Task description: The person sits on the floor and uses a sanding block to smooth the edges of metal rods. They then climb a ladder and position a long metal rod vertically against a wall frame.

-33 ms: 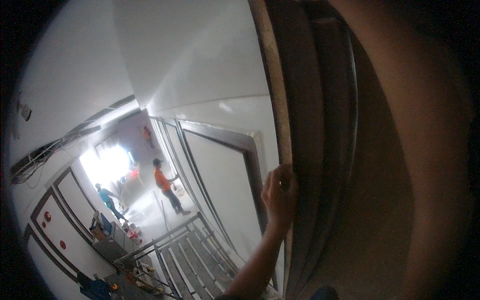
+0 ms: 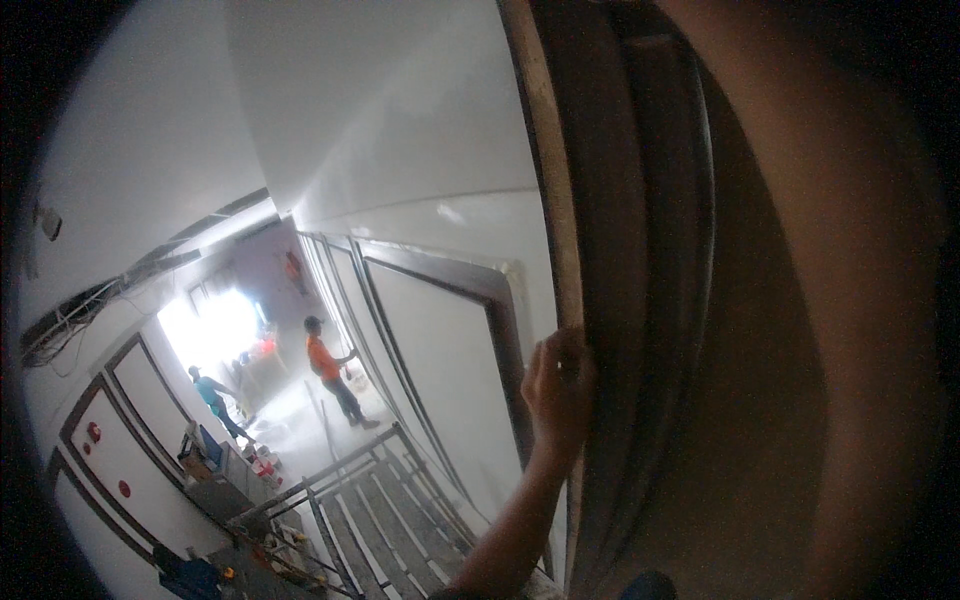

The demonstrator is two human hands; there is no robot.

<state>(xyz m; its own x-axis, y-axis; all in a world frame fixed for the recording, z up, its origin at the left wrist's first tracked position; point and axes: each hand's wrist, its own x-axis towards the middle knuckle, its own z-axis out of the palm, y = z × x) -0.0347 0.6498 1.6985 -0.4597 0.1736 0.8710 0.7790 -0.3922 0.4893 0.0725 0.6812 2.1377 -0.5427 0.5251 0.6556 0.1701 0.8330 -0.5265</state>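
Observation:
My left hand (image 2: 558, 395) comes up from the lower edge with its fingers curled closed. It rests against the pale, raw edge (image 2: 566, 240) of a dark brown wooden frame (image 2: 610, 220). A small gap shows between the curled fingers; whatever they may hold is too dim to make out. A large blurred brown shape, apparently my right arm (image 2: 850, 250), fills the right side very close up. My right hand lies outside the picture.
Below stands a metal scaffold with a slatted platform (image 2: 385, 520). On the floor further off, one person in an orange shirt (image 2: 322, 360) faces the panelled wall; another wears teal (image 2: 208, 390). Buckets (image 2: 265, 465) sit nearby. Loose wires (image 2: 75, 325) hang at a ceiling opening.

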